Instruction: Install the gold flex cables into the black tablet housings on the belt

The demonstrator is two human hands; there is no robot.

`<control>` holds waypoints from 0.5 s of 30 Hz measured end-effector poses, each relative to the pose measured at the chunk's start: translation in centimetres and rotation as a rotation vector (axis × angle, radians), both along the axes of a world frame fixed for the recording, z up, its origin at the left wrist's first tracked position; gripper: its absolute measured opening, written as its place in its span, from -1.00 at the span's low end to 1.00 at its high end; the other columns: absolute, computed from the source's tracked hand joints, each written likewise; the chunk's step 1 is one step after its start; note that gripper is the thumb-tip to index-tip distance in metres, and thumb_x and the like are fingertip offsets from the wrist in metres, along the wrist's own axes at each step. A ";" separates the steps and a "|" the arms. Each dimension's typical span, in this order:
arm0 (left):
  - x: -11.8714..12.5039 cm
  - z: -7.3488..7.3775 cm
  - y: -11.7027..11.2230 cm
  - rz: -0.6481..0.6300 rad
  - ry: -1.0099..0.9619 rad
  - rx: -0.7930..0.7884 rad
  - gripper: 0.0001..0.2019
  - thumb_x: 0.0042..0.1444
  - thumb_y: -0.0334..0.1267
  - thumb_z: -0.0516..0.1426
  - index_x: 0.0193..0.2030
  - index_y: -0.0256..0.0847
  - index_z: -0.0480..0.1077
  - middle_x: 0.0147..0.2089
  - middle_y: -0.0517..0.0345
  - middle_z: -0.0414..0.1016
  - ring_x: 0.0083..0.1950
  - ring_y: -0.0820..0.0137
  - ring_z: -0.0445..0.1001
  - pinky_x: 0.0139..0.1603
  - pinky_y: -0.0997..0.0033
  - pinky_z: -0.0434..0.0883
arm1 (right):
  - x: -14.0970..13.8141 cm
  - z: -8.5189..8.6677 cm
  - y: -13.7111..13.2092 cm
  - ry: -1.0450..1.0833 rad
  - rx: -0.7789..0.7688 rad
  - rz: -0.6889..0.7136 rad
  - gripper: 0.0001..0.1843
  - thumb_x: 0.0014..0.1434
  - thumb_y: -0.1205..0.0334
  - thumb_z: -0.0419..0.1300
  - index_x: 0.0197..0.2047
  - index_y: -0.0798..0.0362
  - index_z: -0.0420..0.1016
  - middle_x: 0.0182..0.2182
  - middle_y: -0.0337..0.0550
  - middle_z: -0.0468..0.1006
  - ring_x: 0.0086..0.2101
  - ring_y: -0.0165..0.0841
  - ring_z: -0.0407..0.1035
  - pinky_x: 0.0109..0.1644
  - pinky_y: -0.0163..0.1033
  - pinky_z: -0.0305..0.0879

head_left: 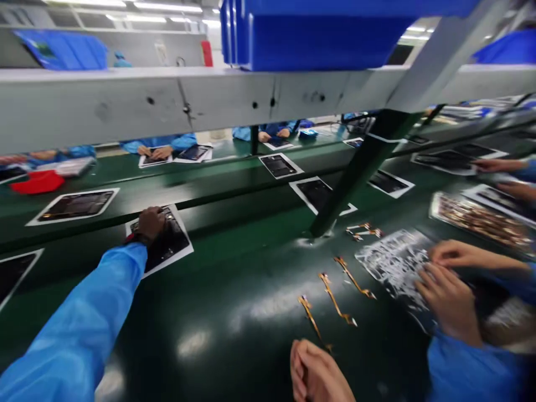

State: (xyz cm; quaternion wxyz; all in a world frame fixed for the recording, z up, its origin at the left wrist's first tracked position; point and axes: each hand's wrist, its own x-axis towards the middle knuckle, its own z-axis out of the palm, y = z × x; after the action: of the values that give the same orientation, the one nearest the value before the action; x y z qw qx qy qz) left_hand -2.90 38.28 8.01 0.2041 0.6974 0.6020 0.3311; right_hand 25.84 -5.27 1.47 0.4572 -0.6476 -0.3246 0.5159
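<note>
Right hand [317, 373], fingers curled; left hand [151, 224] on panel [171, 244], table [238, 329] far edge; both grips unclear; best press lightly.

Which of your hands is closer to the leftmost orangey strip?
Right. The right hand is just below the leftmost orange strip, near its lower end. The left hand is much farther off to the left, at a dark panel.

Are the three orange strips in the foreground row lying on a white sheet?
No, the three orange strips lie directly on the dark green tabletop, with no white sheet beneath them.
</note>
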 end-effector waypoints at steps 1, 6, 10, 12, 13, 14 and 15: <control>0.7 -1.3 -0.4 -0.024 0.014 0.020 -0.84 0.28 -0.21 0.10 -0.16 -0.26 0.42 -0.04 0.02 0.46 0.16 0.13 0.35 0.21 0.03 0.29 | 0.8 0.1 0.4 -0.049 0.015 -0.019 -0.66 0.25 -0.09 0.13 -0.34 0.01 0.47 -0.52 -0.22 0.40 -0.50 -0.33 0.35 -0.49 -0.25 0.27; 5.5 -6.6 -8.6 -0.292 0.001 0.075 -0.88 0.17 -0.25 0.12 -0.23 -0.23 0.44 -0.13 0.06 0.51 -0.01 0.25 0.46 0.14 0.20 0.36 | 6.8 0.4 4.3 -0.756 0.077 -0.013 -0.73 0.22 0.04 0.11 -0.12 -0.01 0.50 -0.51 -0.24 0.41 -0.47 -0.31 0.31 -0.35 -0.23 0.16; 8.1 -7.4 -17.0 -0.533 -0.073 0.120 -0.84 0.23 -0.22 0.07 -0.21 -0.20 0.44 -0.04 0.03 0.48 0.04 0.29 0.44 0.14 0.26 0.35 | 9.0 -1.0 6.5 -0.891 0.071 0.180 -0.83 0.20 0.19 0.06 -0.23 -0.02 0.46 -0.47 -0.23 0.44 -0.43 -0.30 0.32 -0.33 -0.24 0.13; 8.1 -6.8 -19.6 -0.607 -0.110 0.066 -0.84 0.25 -0.21 0.07 -0.21 -0.18 0.45 -0.02 0.03 0.48 0.05 0.29 0.43 0.14 0.26 0.34 | 8.9 -1.4 6.8 -0.890 0.108 0.196 -0.87 0.18 0.23 0.06 -0.29 -0.01 0.43 -0.44 -0.22 0.43 -0.39 -0.30 0.33 -0.30 -0.25 0.13; 8.0 -6.5 -20.2 -0.613 -0.136 0.005 -0.85 0.25 -0.20 0.08 -0.20 -0.17 0.45 -0.04 0.04 0.49 0.01 0.30 0.45 0.11 0.27 0.35 | 8.5 -1.5 6.9 -0.862 0.131 0.193 -0.89 0.16 0.24 0.07 -0.31 -0.01 0.42 -0.42 -0.21 0.44 -0.37 -0.31 0.34 -0.29 -0.25 0.14; 8.0 -6.3 -20.5 -0.606 -0.177 -0.081 -0.85 0.24 -0.20 0.10 -0.20 -0.18 0.46 -0.07 0.05 0.50 -0.03 0.30 0.47 0.06 0.29 0.38 | 8.1 -1.4 6.9 -0.808 0.152 0.194 -0.91 0.15 0.24 0.09 -0.32 0.00 0.41 -0.40 -0.21 0.44 -0.36 -0.32 0.34 -0.28 -0.26 0.15; 8.1 -6.1 -20.4 -0.583 -0.236 -0.186 -0.85 0.22 -0.20 0.12 -0.20 -0.20 0.46 -0.10 0.04 0.52 -0.08 0.31 0.49 -0.01 0.32 0.41 | 7.5 -1.2 6.8 -0.734 0.166 0.199 -0.94 0.14 0.25 0.11 -0.33 0.00 0.40 -0.40 -0.22 0.44 -0.38 -0.34 0.33 -0.29 -0.28 0.15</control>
State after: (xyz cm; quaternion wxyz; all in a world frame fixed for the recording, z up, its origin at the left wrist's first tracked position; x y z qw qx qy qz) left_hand 5.19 17.87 1.94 0.4216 0.7755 0.3766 0.2811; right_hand 33.31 1.57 0.24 0.3093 -0.7152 -0.5686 0.2638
